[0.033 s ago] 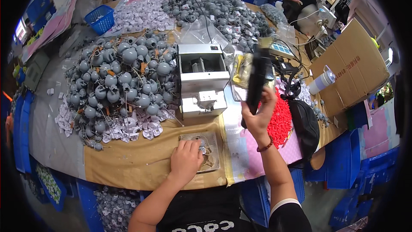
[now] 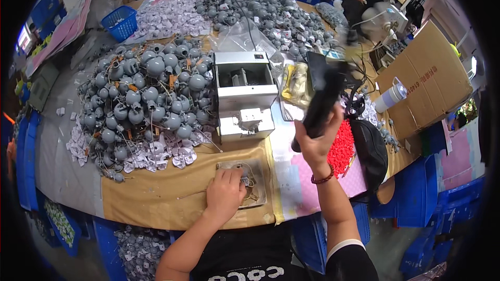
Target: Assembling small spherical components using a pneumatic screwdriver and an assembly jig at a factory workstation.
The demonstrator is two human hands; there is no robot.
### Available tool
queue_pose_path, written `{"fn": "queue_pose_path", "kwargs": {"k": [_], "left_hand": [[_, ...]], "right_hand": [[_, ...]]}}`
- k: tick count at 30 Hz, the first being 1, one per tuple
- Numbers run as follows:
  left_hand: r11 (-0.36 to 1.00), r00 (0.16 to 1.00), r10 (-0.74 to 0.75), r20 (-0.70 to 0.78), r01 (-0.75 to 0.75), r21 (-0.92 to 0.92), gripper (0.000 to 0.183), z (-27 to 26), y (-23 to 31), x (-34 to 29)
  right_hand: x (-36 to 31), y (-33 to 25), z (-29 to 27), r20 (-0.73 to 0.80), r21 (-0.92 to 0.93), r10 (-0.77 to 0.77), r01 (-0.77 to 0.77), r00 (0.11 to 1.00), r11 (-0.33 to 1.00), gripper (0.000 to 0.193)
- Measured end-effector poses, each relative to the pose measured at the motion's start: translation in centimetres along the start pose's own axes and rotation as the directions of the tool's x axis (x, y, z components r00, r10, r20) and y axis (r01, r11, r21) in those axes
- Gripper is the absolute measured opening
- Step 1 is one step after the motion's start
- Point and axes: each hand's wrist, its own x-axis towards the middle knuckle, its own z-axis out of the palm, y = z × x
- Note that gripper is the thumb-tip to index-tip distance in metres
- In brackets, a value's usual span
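My left hand (image 2: 226, 190) is closed over a small grey rounded part (image 2: 244, 171) in a shallow square tray (image 2: 259, 169) near the table's front edge. Its fingers partly hide the part, and a thin wire (image 2: 191, 194) sticks out to the left of the hand. Raised over the right side of the table, my right hand (image 2: 319, 143) is wrapped round a long black handheld tool (image 2: 325, 96). The tool leans up and to the right; motion smears its upper end, so its exact kind does not show.
A white-and-grey machine (image 2: 247, 91) stands mid-table. Grey ball-shaped parts (image 2: 151, 93) with wires heap up to its left, with white pieces (image 2: 156, 156) before them. Small red parts (image 2: 341, 148), a black pouch (image 2: 369, 153), a tumbler (image 2: 390, 97) and a cardboard box (image 2: 424, 80) lie right.
My right hand has shifted slightly right, and the black tool's upper end has swung to the right. My left hand stays on the grey part.
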Motion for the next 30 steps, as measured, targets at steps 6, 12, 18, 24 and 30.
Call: {"fn": "queue_pose_path", "kwargs": {"k": [6, 12, 18, 24, 30], "left_hand": [[0.999, 1.000, -0.030, 0.006, 0.030, -0.010, 0.038, -0.2, 0.5, 0.2], [0.999, 0.999, -0.031, -0.042, 0.032, 0.005, 0.036, 0.0, 0.7, 0.3], [0.998, 0.998, -0.066, -0.019, 0.066, -0.021, 0.034, -0.2, 0.1, 0.1], [0.997, 0.998, -0.061, -0.009, 0.061, -0.038, 0.036, -0.1, 0.2, 0.1], [0.998, 0.998, -0.065, -0.010, 0.065, 0.015, 0.036, 0.1, 0.1, 0.1]], "right_hand": [[3.1, -4.1, 5.3, 0.133, 0.454, -0.005, -0.056, 0.991, 0.889, 0.071], [5.2, -2.4, 9.2, 0.172, 0.416, 0.036, -0.106, 0.984, 0.903, 0.063], [3.2, -2.8, 9.3, 0.383, 0.351, 0.246, -0.387, 0.890, 0.852, 0.039], [-2.7, -5.0, 6.6, 0.457, 0.355, 0.160, -0.344, 0.875, 0.869, 0.074], [-4.9, -4.6, 6.5, 0.455, 0.388, 0.038, -0.237, 0.890, 0.891, 0.085]]}}
